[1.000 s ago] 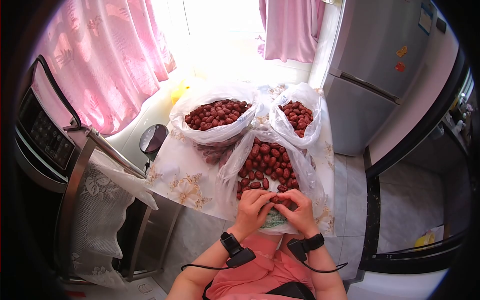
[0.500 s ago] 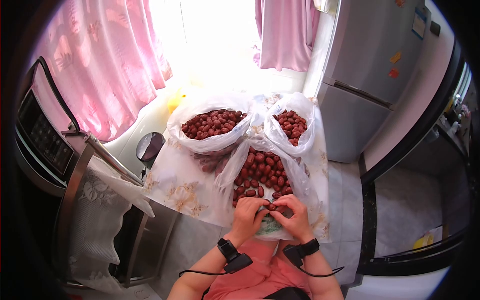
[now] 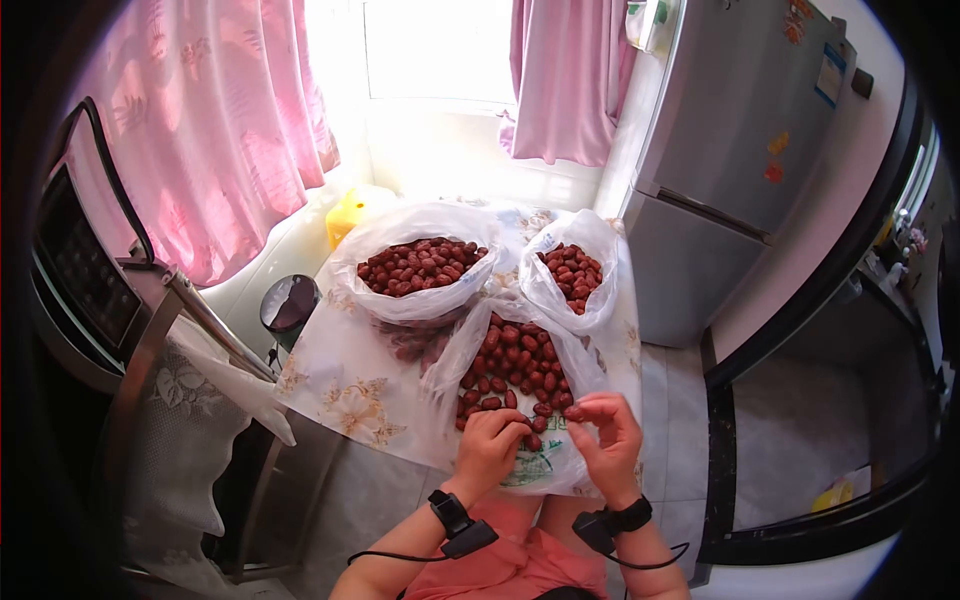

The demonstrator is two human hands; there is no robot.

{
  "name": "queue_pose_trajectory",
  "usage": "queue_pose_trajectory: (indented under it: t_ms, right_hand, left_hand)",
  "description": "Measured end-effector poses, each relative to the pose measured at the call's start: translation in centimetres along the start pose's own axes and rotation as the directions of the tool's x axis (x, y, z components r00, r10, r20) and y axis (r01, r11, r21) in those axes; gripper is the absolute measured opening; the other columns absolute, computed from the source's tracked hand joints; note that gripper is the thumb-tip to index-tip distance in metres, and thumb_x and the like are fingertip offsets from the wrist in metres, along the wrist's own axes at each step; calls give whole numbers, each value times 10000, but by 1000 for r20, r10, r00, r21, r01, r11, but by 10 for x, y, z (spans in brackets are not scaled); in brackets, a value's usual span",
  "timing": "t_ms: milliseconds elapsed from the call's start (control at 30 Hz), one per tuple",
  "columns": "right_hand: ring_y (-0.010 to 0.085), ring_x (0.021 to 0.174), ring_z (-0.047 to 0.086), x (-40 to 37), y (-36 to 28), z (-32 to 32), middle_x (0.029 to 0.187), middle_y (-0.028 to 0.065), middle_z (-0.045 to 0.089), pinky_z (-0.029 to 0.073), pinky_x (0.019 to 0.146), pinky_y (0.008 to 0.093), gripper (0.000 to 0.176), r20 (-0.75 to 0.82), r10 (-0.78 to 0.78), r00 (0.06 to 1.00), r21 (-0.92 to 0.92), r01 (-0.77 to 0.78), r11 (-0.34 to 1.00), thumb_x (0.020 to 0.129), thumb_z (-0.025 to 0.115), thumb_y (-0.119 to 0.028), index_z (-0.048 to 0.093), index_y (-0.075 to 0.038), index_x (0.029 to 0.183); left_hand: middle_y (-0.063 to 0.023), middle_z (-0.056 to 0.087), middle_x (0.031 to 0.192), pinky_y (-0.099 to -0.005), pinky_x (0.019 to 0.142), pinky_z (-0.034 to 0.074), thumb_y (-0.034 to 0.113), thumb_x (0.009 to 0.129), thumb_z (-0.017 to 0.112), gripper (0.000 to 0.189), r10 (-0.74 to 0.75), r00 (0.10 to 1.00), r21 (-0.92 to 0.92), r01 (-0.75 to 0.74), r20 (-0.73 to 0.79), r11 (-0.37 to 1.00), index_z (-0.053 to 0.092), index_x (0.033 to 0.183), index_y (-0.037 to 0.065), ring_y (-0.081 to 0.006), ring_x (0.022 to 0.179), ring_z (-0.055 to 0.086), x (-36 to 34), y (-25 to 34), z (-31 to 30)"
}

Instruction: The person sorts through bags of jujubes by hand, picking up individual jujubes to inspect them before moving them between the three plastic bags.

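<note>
My left hand (image 3: pixel 488 450) is over the near edge of the front plastic bag (image 3: pixel 440 380), its fingers bent together at some red dates; one date lies just below its fingertips. To the right, my right hand (image 3: pixel 608 440) is raised with a red date (image 3: pixel 573 413) pinched between thumb and forefinger. Loose dates (image 3: pixel 515 360) fill the far part of this open bag, and its near part shows green print. Exactly what the left fingertips grip is too small to tell.
Behind stand a large bag of dates (image 3: pixel 350 270) at the left and a smaller one (image 3: pixel 600 235) at the right, on a flowered tablecloth (image 3: pixel 350 400). A dark round bin (image 3: pixel 288 300) is left of the table, a grey refrigerator (image 3: pixel 690 260) right.
My hands were together at one date and have moved apart, the right one going right with a date. The camera view has shifted slightly.
</note>
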State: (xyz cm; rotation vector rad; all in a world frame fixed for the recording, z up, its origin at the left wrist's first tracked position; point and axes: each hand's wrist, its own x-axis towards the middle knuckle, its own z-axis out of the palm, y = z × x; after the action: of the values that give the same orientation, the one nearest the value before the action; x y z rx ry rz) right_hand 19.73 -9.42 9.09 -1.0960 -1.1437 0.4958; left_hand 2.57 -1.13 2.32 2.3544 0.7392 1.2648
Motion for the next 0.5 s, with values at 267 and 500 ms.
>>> queue_pose_trajectory:
  t_ms: [267, 500]
  right_hand:
    - [164, 784, 688, 113, 5, -8, 935, 64, 749, 550, 758, 303, 218, -68, -271, 960, -482, 206, 852, 874, 761, -34, 708, -45, 1086]
    - [142, 768, 689, 128, 45, -7, 920, 58, 735, 560, 755, 317, 305, -90, -111, 990, -482, 54, 874, 895, 745, -74, 700, -33, 1194]
  left_hand:
    - [-35, 693, 1073, -414, 883, 476, 1, 779, 728, 204, 17, 1000, 4, -17, -9, 1000, 713, 946, 119, -272, 1000, 662, -2, -3, 4]
    - [-44, 683, 1076, -420, 886, 475, -1, 784, 696, 206, 29, 999, -20, -30, -33, 999, 699, 963, 102, -287, 1001, 651, -3, -8, 5]
